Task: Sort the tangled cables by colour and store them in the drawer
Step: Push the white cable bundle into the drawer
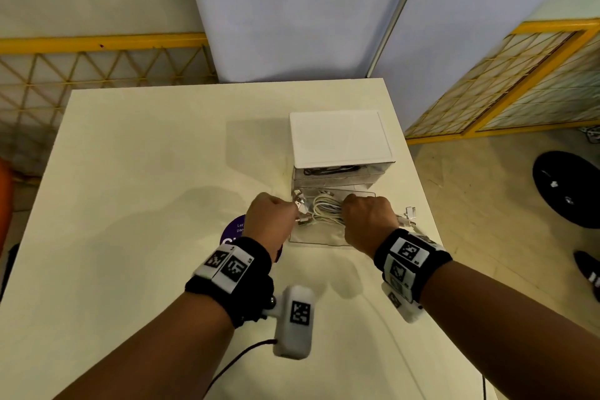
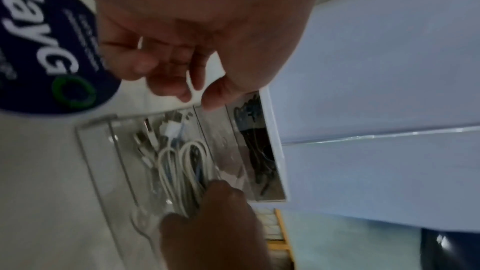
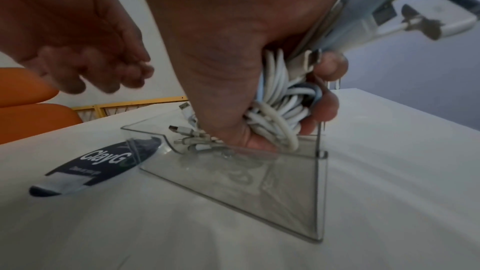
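Observation:
A white drawer unit (image 1: 337,140) stands on the table, and its clear bottom drawer (image 1: 321,242) (image 3: 259,192) is pulled out towards me. My right hand (image 1: 367,217) (image 3: 293,122) grips a coiled bundle of white cables (image 1: 324,208) (image 3: 275,98) and holds it down inside that drawer. Several white plugs (image 1: 410,214) (image 3: 441,13) stick out past the wrist. My left hand (image 1: 276,211) (image 2: 194,91) is at the drawer's left side, and its curled fingers pinch a thin white cable strand (image 2: 190,81). Black cables (image 1: 334,169) (image 2: 254,143) lie in the upper drawer.
A round dark-blue sticker (image 1: 232,230) (image 2: 52,48) lies flat on the table beside the drawer's left corner. The table's right edge (image 1: 418,188) runs close to the drawer unit. An orange seat (image 3: 26,114) stands off to the left. A black round base (image 1: 568,188) sits on the floor at right.

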Available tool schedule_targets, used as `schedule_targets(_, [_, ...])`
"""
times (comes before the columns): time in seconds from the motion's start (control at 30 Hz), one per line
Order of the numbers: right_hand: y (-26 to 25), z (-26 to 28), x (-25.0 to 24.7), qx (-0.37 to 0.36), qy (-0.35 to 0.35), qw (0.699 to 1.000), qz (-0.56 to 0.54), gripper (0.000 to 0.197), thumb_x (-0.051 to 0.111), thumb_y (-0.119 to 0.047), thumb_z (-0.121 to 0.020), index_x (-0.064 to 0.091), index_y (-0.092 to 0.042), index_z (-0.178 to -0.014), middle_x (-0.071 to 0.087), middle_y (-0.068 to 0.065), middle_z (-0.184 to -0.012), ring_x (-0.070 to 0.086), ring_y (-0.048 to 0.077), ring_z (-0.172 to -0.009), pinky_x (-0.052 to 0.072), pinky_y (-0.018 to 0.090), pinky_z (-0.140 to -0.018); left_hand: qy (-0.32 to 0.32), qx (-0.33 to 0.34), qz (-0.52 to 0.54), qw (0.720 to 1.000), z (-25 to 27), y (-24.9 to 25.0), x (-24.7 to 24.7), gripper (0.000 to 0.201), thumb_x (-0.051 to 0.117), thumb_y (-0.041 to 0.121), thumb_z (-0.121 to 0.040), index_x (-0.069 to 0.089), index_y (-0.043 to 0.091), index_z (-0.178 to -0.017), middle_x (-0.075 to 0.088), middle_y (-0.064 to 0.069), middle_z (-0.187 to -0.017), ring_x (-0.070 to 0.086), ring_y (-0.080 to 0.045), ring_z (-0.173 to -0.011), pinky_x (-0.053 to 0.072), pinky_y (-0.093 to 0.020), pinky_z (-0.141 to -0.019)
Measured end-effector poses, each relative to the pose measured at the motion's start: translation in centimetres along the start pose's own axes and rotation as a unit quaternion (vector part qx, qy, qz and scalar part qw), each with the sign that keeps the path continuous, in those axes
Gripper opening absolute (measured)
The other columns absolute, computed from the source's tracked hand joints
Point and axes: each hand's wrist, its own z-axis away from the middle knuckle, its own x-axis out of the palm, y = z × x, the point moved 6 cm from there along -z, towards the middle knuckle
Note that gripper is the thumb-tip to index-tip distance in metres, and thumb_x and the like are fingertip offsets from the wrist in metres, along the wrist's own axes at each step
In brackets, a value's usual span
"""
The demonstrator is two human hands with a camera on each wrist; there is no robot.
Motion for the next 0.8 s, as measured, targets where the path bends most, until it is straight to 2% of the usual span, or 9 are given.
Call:
schedule_targets(0.1, [-0.1, 0.0, -0.4, -0.001, -0.003, 1.000, 0.005, 0.019, 0.054, -0.019, -0.091, 0.058, -0.014, -0.109, 0.067, 0.000, -0.103, 0.068, 0.021, -0.091, 0.039, 0.029, -0.066, -0.055, -0.030, -0.140, 0.988, -0.8, -1.3, 0.1, 0.036, 0.063, 0.024, -0.086, 0.057, 0.001, -0.114, 0.049, -0.005, -0.070, 0.048, -0.019, -0.057, 0.033, -0.022, -0.047])
schedule_targets(0.13, [-0.2, -0.1, -0.6, -0.002, -0.006, 1.000, 0.006, 0.018, 0.055, -0.019, -0.091, 0.059, -0.015, -0.109, 0.066, -0.001, -0.102, 0.068, 0.021, -0.091, 0.040, 0.029, -0.066, -0.080, -0.041, -0.163, 0.983, -0.9, -1.9, 0.5, 0.035, 0.062, 0.026, -0.089, 0.059, -0.001, -0.111, 0.049, -0.005, -0.069, 0.049, -0.019, -0.055, 0.034, -0.021, -0.048])
schedule_targets(0.17, [-0.3, -0.1, -0.7, -0.001, -0.010, 1.000, 0.007, 0.018, 0.056, -0.020, -0.091, 0.059, -0.016, -0.108, 0.066, -0.001, -0.102, 0.067, 0.021, -0.091, 0.040, 0.029, -0.067, -0.101, -0.046, -0.182, 0.977, -1.0, -2.3, 0.8, 0.027, 0.059, 0.028, -0.093, 0.061, 0.002, -0.100, 0.052, -0.007, -0.070, 0.051, -0.019, -0.054, 0.035, -0.022, -0.049])
schedule_targets(0.23, [-0.5, -0.2, -1.0, 0.005, -0.019, 1.000, 0.000, 0.016, 0.057, -0.022, -0.089, 0.060, -0.017, -0.105, 0.066, -0.002, -0.100, 0.067, 0.021, -0.090, 0.041, 0.029, -0.067, -0.114, -0.034, -0.203, 0.972, -1.3, -2.9, 1.2, 0.022, 0.054, 0.025, -0.099, 0.055, 0.007, -0.087, 0.059, -0.010, -0.076, 0.058, -0.018, -0.051, 0.038, -0.024, -0.048])
schedule_targets(0.33, [-0.7, -0.2, -1.2, 0.000, -0.024, 1.000, -0.014, 0.016, 0.057, -0.022, -0.088, 0.059, -0.018, -0.104, 0.067, -0.002, -0.101, 0.067, 0.022, -0.091, 0.041, 0.029, -0.068, -0.104, 0.027, -0.235, 0.966, -1.5, -2.3, 1.3, 0.016, 0.052, 0.017, -0.100, 0.050, 0.012, -0.085, 0.063, -0.010, -0.077, 0.065, -0.022, -0.055, 0.040, -0.025, -0.041])
schedule_targets(0.47, [-1.2, 0.1, -1.4, -0.033, -0.039, 0.999, -0.012, 0.020, 0.057, -0.022, -0.088, 0.059, -0.015, -0.107, 0.067, 0.000, -0.105, 0.066, 0.022, -0.094, 0.042, 0.029, -0.070, -0.122, 0.091, -0.307, 0.939, -1.5, -1.2, 1.9, 0.026, 0.055, 0.009, -0.098, 0.043, 0.015, -0.075, 0.058, -0.005, -0.071, 0.074, -0.034, -0.070, 0.041, -0.025, -0.043])
schedule_targets(0.67, [-1.7, -0.3, -0.6, -0.063, -0.048, 0.997, 0.027, 0.024, 0.050, -0.015, -0.092, 0.055, -0.008, -0.115, 0.066, 0.005, -0.108, 0.067, 0.028, -0.096, 0.042, 0.031, -0.069, -0.145, 0.110, -0.340, 0.923, -1.7, -1.0, 2.6, 0.028, 0.053, 0.005, -0.097, 0.041, 0.018, -0.075, 0.061, -0.004, -0.073, 0.075, -0.033, -0.075, 0.048, -0.025, -0.050])
schedule_targets(0.73, [-1.6, -0.8, -0.1, -0.072, -0.046, 0.995, 0.044, 0.026, 0.048, -0.014, -0.093, 0.053, -0.007, -0.118, 0.068, 0.006, -0.107, 0.068, 0.030, -0.094, 0.041, 0.032, -0.068, -0.147, 0.106, -0.340, 0.923, -1.7, -1.1, 2.7, 0.019, 0.055, 0.005, -0.096, 0.046, 0.014, -0.082, 0.070, -0.012, -0.082, 0.075, -0.035, -0.082, 0.049, -0.028, -0.057])
schedule_targets(0.8, [-1.6, -1.4, 0.2, -0.093, -0.048, 0.992, 0.067, 0.027, 0.045, -0.014, -0.095, 0.050, -0.005, -0.121, 0.068, 0.007, -0.110, 0.068, 0.030, -0.096, 0.042, 0.033, -0.071, -0.149, 0.109, -0.331, 0.925, -1.6, -1.2, 2.7, 0.006, 0.058, 0.003, -0.094, 0.054, 0.007, -0.095, 0.071, -0.013, -0.086, 0.074, -0.035, -0.085, 0.051, -0.032, -0.062])
